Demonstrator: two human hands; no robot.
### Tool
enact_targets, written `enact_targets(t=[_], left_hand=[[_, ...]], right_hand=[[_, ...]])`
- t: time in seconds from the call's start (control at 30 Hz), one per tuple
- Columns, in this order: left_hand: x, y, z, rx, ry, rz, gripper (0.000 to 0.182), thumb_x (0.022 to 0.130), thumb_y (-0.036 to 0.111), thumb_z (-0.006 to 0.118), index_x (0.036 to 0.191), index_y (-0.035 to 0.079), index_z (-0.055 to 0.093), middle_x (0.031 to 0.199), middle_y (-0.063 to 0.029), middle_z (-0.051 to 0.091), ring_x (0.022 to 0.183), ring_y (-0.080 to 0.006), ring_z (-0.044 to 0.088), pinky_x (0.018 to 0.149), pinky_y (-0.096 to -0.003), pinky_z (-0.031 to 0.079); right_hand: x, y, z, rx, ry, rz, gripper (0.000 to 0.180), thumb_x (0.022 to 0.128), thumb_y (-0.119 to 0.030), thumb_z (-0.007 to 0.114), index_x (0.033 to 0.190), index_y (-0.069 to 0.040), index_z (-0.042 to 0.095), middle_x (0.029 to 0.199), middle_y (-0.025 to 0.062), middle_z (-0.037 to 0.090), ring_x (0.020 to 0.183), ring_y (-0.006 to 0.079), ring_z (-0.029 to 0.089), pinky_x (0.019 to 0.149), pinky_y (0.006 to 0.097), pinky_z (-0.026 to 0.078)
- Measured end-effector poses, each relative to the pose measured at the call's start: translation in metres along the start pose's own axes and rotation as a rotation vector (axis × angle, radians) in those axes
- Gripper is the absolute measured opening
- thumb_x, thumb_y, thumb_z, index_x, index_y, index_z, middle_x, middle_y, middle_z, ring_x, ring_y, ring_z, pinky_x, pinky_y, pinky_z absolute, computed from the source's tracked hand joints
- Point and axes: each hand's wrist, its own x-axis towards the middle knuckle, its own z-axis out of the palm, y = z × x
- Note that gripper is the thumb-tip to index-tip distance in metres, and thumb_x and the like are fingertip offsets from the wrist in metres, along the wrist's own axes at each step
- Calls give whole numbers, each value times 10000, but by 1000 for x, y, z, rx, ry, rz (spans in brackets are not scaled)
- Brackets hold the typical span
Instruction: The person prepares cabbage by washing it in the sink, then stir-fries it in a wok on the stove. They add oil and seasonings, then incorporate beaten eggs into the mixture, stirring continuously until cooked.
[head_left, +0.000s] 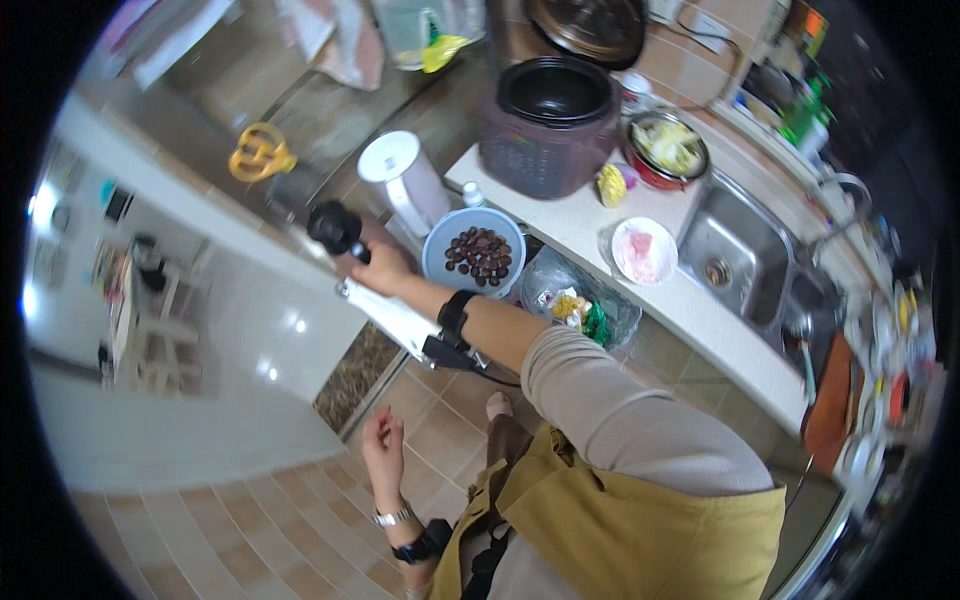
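My right hand (382, 270) reaches to the upper left, its fingers closed at the short handle of a dark, round-topped object (334, 225); blur hides what exactly it is. Just right of that hand, a light blue basin (431, 259) holds many dark brown, rounded pieces, perhaps chestnuts or mushrooms. A white lidded pitcher (424, 187) stands behind the basin, with a small white-capped bottle (473, 195) beside it. My left hand (383, 442) hangs low over the floor, empty, its fingers loosely curled, with a metal bracelet or watch band at the wrist.
An open rice cooker (547, 142) stands on the white counter (720, 330), near a red bowl of leafy vegetable (666, 150) and a white plate with pink food (644, 251). A steel sink (739, 247) lies right. Below the counter's edge hangs a clear waste bag (622, 322).
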Motion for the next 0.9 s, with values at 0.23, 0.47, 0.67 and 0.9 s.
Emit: enact_targets(t=[0.23,0.47,0.67,0.9], left_hand=[[53,-55,-54,127,-263,-42,258,849,111,589,1082,3,565,1055,-109,586,907,-182,587,737,-285,487],[74,-75,-30,21,-589,8,250,846,107,586,1070,-1,566,1022,-103,604,868,-179,603,712,-292,498],[43,-30,51,425,-880,255,265,810,195,600,941,-36,593,827,-197,628,809,-323,615,688,-366,481],[-162,110,251,321,-1395,806,231,813,94,593,1001,-39,575,756,-83,593,691,-126,544,656,-256,455]], right_hand=[[-10,-35,11,304,55,185,213,673,-184,617,747,16,603,616,109,572,585,147,518,571,313,419],[-134,-103,-135,782,-120,126,100,688,-114,600,737,-28,585,596,-20,506,552,52,457,486,207,347],[-378,-160,-279,667,83,229,190,678,15,619,866,-9,608,707,-10,567,648,52,508,594,199,408],[-696,-199,-330,-292,835,296,286,671,-256,718,621,-4,593,519,137,543,441,219,519,467,336,404]])
